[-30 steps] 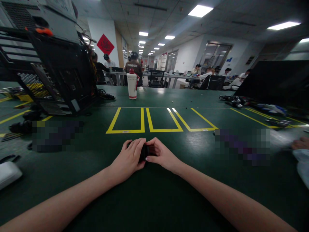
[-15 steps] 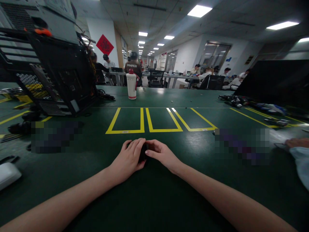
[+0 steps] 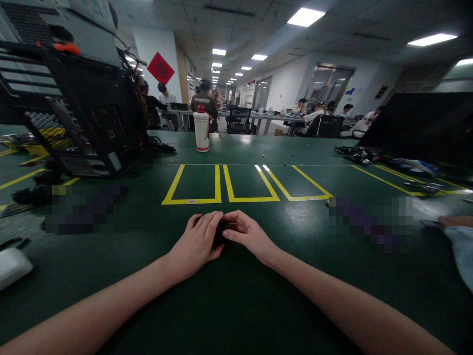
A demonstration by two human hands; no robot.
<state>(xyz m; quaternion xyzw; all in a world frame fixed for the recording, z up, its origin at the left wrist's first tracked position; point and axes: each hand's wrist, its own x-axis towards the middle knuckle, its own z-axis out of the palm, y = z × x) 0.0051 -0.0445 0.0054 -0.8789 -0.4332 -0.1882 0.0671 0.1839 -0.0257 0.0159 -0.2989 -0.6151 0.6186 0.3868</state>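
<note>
A small black object (image 3: 219, 233) sits between my two hands on the green tabletop (image 3: 236, 296); most of it is covered, and its kind cannot be made out. My left hand (image 3: 201, 236) is wrapped over its left side, the thumb at the near edge. From the right, my right hand (image 3: 246, 231) reaches it with curled fingers and the thumb against its side. Just beyond the hands lie three yellow tape outlines (image 3: 191, 201) on the table.
A white cup with a red top (image 3: 202, 130) stands farther back. At left, an open black computer case (image 3: 99, 118) rises beside cables. On the right are a large black panel (image 3: 417, 128), tools (image 3: 423, 187) and another person's sleeve (image 3: 461, 251). A white object (image 3: 13, 266) lies near left.
My right fingers have shifted very slightly at the black object. My left hand stays in place around it. The other person's hand at the right edge has moved a little.
</note>
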